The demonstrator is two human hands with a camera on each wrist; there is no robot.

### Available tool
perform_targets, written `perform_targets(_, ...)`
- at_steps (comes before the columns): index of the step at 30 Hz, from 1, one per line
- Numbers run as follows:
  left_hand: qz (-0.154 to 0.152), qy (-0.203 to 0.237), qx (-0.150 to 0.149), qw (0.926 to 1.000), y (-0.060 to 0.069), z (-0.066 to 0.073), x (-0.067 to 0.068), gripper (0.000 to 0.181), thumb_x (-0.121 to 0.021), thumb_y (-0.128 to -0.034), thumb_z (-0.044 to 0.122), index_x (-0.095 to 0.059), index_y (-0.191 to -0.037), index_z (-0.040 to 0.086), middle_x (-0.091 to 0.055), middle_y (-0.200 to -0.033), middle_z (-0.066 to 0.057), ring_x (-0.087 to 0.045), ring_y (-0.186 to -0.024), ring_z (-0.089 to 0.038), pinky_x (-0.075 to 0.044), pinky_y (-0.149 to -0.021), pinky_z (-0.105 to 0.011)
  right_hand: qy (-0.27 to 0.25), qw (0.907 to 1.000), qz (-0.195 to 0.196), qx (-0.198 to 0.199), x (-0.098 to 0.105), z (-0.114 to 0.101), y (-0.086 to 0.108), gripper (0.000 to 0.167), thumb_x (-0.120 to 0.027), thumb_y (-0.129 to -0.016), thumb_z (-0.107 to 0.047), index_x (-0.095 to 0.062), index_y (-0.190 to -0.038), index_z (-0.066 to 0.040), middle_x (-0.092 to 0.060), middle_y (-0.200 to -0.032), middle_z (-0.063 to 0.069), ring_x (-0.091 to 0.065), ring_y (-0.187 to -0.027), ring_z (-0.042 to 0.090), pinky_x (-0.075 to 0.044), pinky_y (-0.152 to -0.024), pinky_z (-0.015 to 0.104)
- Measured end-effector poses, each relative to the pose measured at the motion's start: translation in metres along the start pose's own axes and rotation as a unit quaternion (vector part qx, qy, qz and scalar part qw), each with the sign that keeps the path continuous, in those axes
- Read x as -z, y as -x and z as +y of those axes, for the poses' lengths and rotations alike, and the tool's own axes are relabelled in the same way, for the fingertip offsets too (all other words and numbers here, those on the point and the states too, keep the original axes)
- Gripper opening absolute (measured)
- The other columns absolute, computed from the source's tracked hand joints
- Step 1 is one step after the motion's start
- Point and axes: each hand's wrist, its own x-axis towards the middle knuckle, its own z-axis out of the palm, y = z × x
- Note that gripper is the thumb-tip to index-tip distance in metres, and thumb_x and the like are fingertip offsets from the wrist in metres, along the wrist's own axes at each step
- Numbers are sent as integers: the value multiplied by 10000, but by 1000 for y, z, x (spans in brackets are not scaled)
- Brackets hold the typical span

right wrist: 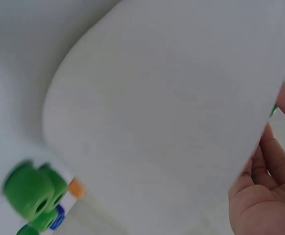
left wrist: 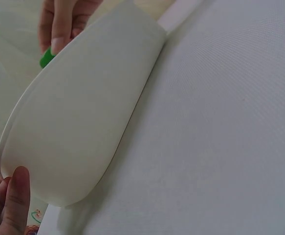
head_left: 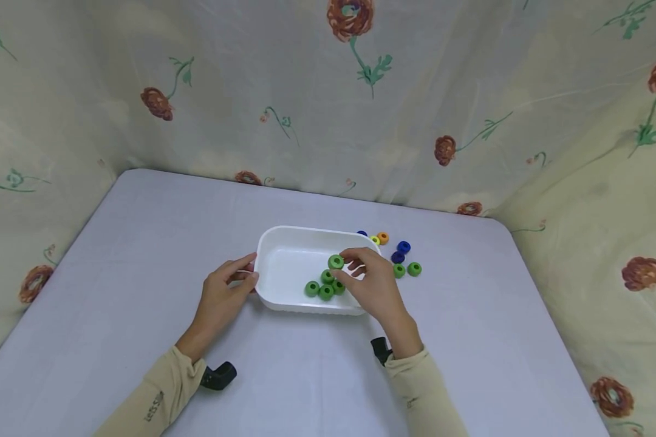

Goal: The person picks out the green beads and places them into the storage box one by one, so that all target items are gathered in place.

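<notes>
A white plastic tray sits in the middle of the table with several green beads toward its front right. At its left end my left hand holds the rim; the left wrist view shows the thumb against the outer wall. My right hand reaches over the right end and pinches a green bead between index finger and thumb, above the other beads. In the left wrist view that bead shows beneath the fingertips. The tray wall mostly hides it in the right wrist view.
Right of the tray lie two green beads, dark blue beads, an orange bead and a yellow bead partly behind the rim. A flowered curtain hangs behind the table. Black wrist cameras sit under both forearms.
</notes>
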Motion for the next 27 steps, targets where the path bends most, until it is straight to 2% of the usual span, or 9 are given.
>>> perform_targets(4, -2, 38, -16, 10000, 0, 0, 0, 450, -639, -952, 38, -586, -1398, 53, -613, -1185, -170, -625, -1126, -286, -601, -790, -128, 17, 9994, -304, 183, -16, -9, -5, 312, -804, -856, -163, -704, -1138, -75, -706, -1050, 72, -654, -902, 212, -629, -790, 375)
perform_targets(10, -1, -5, -4, 10000, 0, 0, 0, 450, -638, -954, 45, -586, -1401, 59, -616, -1192, -165, -627, -1128, -286, -598, -793, -124, 68, 9966, -714, 394, -40, -17, -14, 289, -806, -858, -185, -716, -1114, -85, -713, -1020, 51, -641, -874, 176, -582, -743, 251)
perform_targets(15, 3, -95, 0, 10000, 1, 1, 0, 453, -637, -958, 48, -580, -1407, 63, -617, -1194, -164, -631, -1125, -289, -600, -802, -129, 277, 9919, -1094, 583, -57, -24, -24, 266, -787, -875, -209, -720, -1104, -91, -722, -1020, 46, -641, -892, 165, -572, -778, 253)
perform_targets(19, -11, -127, -43, 9999, 0, 1, 0, 452, -631, -963, 48, -575, -1412, 61, -619, -1197, -177, -635, -1122, -299, -598, -810, -128, 485, 9855, -1473, 685, -68, -29, -31, 263, -782, -878, -205, -722, -1109, -95, -723, -1013, 39, -639, -908, 168, -556, -806, 266)
perform_targets(27, -55, -82, -11, 10000, 0, 3, 1, 443, -631, -970, 66, -578, -1411, 68, -618, -1198, -175, -635, -1133, -293, -585, -823, -116, 791, 9676, -2346, 495, -83, -34, -39, 251, -774, -884, -189, -718, -1107, -89, -711, -989, 30, -595, -880, 139, -520, -793, 262)
